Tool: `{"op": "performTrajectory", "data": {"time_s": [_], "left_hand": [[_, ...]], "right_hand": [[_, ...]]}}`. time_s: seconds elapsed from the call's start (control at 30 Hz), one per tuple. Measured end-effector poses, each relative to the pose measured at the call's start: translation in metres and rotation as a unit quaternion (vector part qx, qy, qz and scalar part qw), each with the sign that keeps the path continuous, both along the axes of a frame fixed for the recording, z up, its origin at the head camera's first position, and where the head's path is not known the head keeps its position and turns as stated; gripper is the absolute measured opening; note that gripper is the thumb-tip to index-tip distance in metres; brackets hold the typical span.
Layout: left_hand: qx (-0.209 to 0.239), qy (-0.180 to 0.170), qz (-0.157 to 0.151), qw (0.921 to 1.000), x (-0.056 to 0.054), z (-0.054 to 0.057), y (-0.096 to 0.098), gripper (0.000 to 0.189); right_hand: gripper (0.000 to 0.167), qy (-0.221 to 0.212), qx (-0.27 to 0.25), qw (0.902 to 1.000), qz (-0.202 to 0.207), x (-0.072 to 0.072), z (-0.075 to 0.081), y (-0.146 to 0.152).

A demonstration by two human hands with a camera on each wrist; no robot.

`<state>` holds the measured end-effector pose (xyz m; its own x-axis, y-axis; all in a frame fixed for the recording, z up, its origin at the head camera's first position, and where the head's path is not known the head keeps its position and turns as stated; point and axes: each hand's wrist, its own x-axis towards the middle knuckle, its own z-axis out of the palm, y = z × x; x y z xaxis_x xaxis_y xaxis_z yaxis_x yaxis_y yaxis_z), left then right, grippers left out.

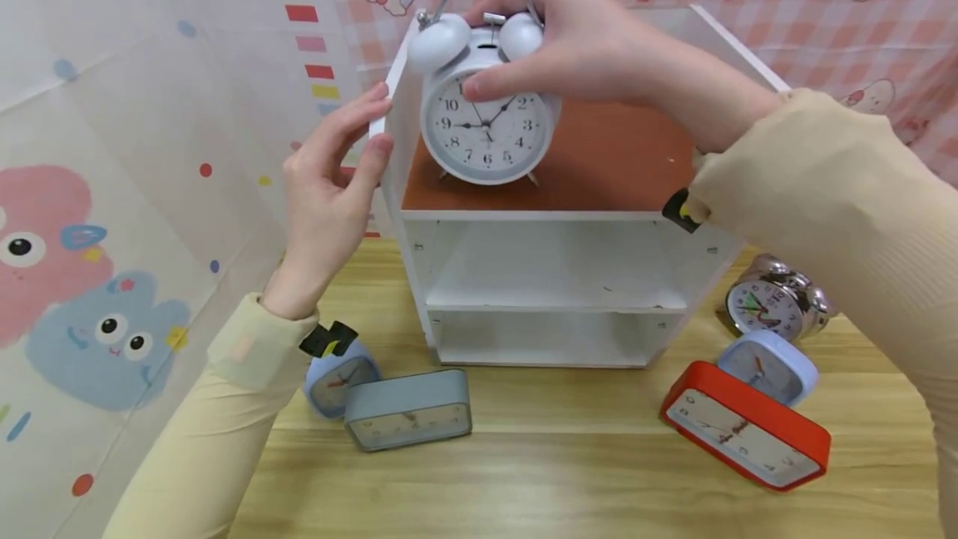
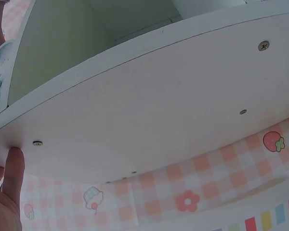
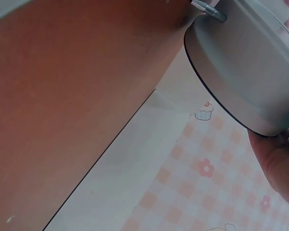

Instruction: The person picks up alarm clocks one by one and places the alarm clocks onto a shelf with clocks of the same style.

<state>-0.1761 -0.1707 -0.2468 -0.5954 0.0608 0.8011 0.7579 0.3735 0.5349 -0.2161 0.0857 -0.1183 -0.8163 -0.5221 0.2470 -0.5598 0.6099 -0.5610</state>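
A white twin-bell alarm clock stands upright at the left end of the brown top board of a white shelf unit. My right hand grips this clock near its right bell, thumb across the front of the dial and fingers behind. In the right wrist view the clock's rounded grey-white back shows close over the brown board. My left hand rests its fingertips against the shelf's left side panel. Seen from the left wrist, fingers touch that panel's outer face near a screw.
Below the top board are two white compartments. Left on the wooden table are a blue clock and a grey-blue rectangular clock. To the right stand a silver twin-bell clock, a lavender clock and a red clock.
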Motion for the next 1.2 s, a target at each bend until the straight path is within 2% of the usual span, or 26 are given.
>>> {"op": "performTrajectory", "data": {"time_s": [0.13,0.7,1.2], "left_hand": [[0.000,0.001,0.000,1.0000,0.000,0.001,0.001,0.034],[0.002,0.004,0.004,1.0000,-0.001,0.001,0.000,0.033],[0.002,0.005,0.003,1.0000,-0.001,0.001,-0.001,0.033]], "right_hand": [[0.058,-0.009,-0.011,0.9999,0.000,-0.002,0.000,0.000],[0.058,-0.041,0.002,0.9991,-0.004,-0.013,0.003,0.000],[0.058,-0.038,0.016,0.9989,0.021,-0.019,0.003,-0.003]]}}
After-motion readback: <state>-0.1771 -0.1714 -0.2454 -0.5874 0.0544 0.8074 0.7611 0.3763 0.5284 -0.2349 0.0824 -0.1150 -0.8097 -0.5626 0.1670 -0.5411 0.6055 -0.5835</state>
